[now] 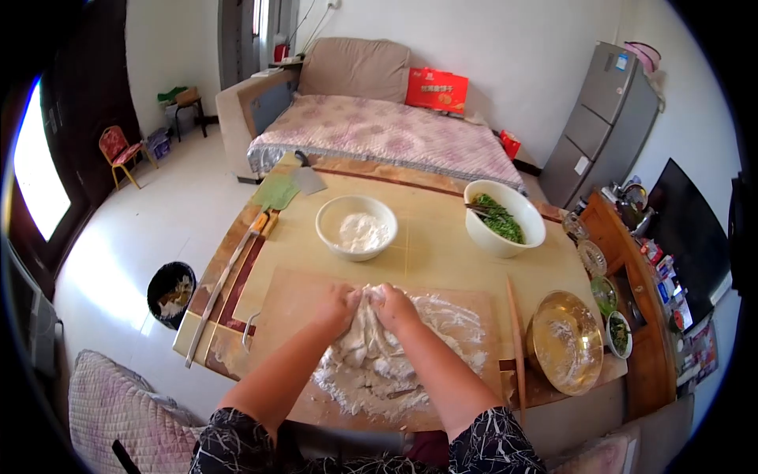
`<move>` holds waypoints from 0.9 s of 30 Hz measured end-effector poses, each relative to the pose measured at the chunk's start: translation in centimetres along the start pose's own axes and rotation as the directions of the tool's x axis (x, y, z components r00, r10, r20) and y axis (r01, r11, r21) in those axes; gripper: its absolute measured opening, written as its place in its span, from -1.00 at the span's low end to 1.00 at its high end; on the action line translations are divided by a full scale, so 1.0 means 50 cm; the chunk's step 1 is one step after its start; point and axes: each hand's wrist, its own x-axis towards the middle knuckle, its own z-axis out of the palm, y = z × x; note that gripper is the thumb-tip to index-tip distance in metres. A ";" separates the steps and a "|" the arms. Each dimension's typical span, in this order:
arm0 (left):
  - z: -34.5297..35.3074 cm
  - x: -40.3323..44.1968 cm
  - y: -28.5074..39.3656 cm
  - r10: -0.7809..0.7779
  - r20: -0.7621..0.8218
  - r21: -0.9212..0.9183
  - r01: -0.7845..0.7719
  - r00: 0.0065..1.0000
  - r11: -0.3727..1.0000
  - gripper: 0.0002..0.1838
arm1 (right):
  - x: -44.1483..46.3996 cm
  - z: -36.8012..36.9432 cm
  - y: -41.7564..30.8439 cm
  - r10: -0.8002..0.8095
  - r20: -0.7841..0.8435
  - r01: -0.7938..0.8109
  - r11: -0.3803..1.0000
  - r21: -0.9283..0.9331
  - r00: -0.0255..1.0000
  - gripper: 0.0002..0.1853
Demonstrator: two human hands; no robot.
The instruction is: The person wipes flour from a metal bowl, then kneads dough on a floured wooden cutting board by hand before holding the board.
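Your left hand [341,306] and right hand [395,306] clutch dough [365,336] near board [288,316] edge, 12 o'clock; red box [437,91], 1 o'clock, print unreadable tbh.

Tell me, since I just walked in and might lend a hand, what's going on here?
A person is handling dough on a board, the left hand and right hand both gripping its far end. It looks ragged, with flour scattered around it. Beyond stand a bowl of flour and a bowl of chopped greens; a rolling pin and a floury golden basin are to the right.
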 end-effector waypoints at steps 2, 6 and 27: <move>0.021 0.013 -0.068 0.089 -0.112 -0.326 -0.121 0.990 0.938 -0.54 | -0.035 -0.005 0.007 -0.253 -0.252 0.285 0.953 0.101 0.934 -0.62; -0.063 0.001 0.014 -0.365 0.328 -0.715 0.481 0.871 0.506 -0.53 | -0.135 -0.037 -0.005 -0.579 -0.373 0.639 0.767 0.051 0.725 -0.60; 0.003 -0.130 0.033 0.467 -0.112 0.415 -0.386 0.877 0.824 -0.73 | -0.101 -0.024 -0.034 -0.339 -0.141 0.300 0.923 -0.243 0.930 -0.64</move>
